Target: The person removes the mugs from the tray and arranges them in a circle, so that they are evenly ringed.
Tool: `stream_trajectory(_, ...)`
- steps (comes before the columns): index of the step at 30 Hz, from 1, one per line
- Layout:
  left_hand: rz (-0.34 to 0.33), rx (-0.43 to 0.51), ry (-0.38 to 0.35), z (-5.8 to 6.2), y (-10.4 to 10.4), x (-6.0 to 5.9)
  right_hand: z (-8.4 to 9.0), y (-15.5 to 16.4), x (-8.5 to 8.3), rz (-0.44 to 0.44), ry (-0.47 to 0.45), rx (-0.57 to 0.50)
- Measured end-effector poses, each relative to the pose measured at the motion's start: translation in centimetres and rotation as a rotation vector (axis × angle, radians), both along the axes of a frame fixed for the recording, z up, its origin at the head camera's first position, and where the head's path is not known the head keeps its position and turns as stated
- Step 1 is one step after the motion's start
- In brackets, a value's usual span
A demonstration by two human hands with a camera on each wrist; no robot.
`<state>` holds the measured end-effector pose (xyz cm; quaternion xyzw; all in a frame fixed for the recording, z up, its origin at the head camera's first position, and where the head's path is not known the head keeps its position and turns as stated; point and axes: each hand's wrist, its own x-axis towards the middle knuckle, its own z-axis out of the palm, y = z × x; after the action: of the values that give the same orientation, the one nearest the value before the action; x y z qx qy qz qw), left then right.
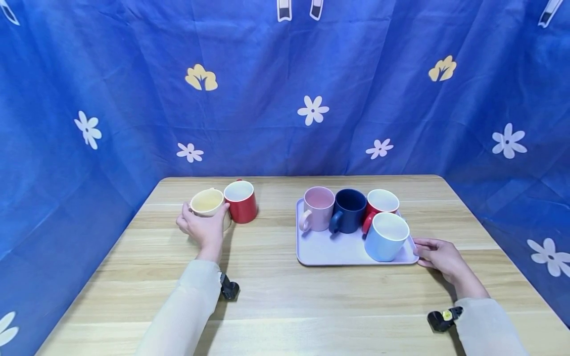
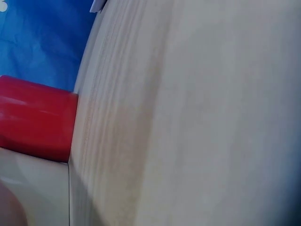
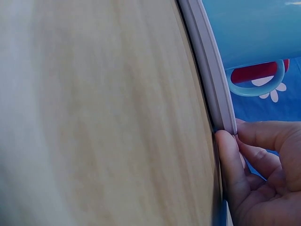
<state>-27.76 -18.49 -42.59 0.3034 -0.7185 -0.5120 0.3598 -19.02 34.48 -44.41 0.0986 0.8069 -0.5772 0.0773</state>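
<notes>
A person's left hand [image 1: 206,228] wraps around a cream mug [image 1: 208,203] standing upright on the wooden worktop [image 1: 276,301], touching a red mug [image 1: 241,200] just beside it. The right hand [image 1: 438,254] pinches the near right corner of a lilac tray [image 1: 331,249], apparently to steady it. The tray carries pink [image 1: 318,208], navy [image 1: 349,210], red [image 1: 382,201] and light blue [image 1: 386,236] mugs clustered upright before a flowered blue backdrop [image 1: 285,89].
</notes>
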Motion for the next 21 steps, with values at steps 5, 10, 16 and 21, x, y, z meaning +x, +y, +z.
stream_trajectory(5, 0.011, 0.035, 0.04, 0.3, 0.4, 0.6, 0.1, 0.0, 0.0, 0.0, 0.001, -0.001)
stream_trajectory(10, 0.044, 0.063, 0.086, 0.6, 1.3, 1.3, 0.0, -0.1, 0.0, -0.007, -0.005, -0.004)
stream_trajectory(16, 0.076, 0.075, 0.182, 1.0, 2.8, 2.2, 0.0, -0.1, 0.1, -0.001, -0.002, 0.003)
stream_trajectory(21, 0.025, 0.031, 0.286, 1.2, 4.3, 3.0, -0.1, 0.0, 0.0, 0.001, 0.0, -0.001)
